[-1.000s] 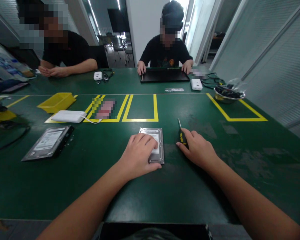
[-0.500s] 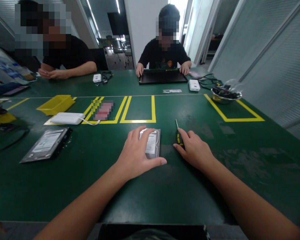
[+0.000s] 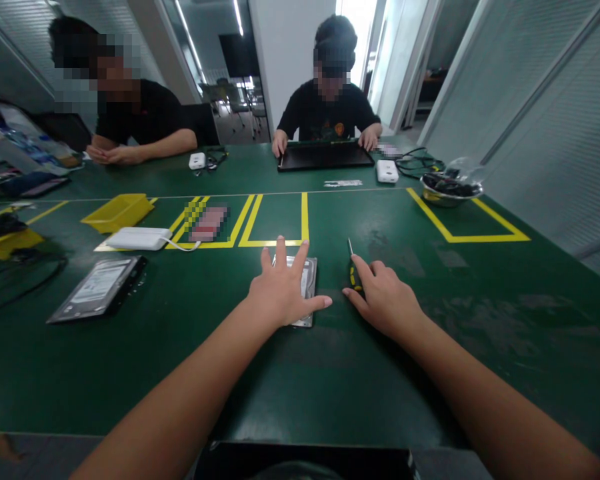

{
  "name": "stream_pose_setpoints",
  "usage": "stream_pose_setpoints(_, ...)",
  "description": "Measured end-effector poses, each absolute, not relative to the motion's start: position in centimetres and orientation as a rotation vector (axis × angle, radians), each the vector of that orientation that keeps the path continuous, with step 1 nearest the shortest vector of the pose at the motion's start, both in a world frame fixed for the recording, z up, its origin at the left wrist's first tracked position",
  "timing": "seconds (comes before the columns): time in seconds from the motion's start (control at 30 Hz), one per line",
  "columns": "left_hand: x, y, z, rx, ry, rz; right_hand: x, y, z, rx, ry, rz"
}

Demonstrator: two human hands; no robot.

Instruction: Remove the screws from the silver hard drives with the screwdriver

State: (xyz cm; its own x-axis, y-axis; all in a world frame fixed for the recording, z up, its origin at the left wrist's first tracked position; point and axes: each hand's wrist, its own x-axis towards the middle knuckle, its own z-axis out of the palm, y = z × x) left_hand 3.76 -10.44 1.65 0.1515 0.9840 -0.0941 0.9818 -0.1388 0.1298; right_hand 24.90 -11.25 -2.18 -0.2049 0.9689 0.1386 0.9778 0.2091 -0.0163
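My left hand (image 3: 283, 293) is spread flat over a small silver hard drive (image 3: 311, 277), fingers apart. It covers most of the drive's label; whether the palm presses on it I cannot tell. To the right, my right hand (image 3: 387, 297) is closed around a screwdriver (image 3: 355, 279) with a black and yellow handle. The metal shaft points away from me, and the screwdriver is low at the tabletop. A larger hard drive (image 3: 97, 288) lies farther left, label up, with tiny bits beside its right edge.
On the green table (image 3: 280, 387) are a yellow tray (image 3: 117, 213), a white power bank (image 3: 139, 239) cabled to a phone (image 3: 209, 223), and yellow tape outlines. A metal bowl (image 3: 451, 195) of dark parts stands right. Opposite, a person holds a black panel (image 3: 325, 157); another sits left.
My left hand's fingers have spread out and straightened over the small hard drive. My right hand stays at the screwdriver, nearly unmoved. The view has shifted slightly.
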Motion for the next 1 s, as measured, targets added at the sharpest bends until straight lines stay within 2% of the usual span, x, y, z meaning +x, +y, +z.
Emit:
stream_pose_setpoints(0.23,4.5,-10.0,0.9,2.257,1.967,0.024,25.0,-11.2,-2.2,-1.902,-2.334,-0.104)
stream_pose_setpoints(0.57,4.9,-10.3,0.7,2.227,1.939,0.265,25.1,-11.0,-2.3,-1.901,-2.338,-0.072)
stream_pose_setpoints(1.0,2.9,-10.6,1.8,2.136,2.024,0.077,25.3,-11.0,-2.3,-1.897,-2.343,-0.103)
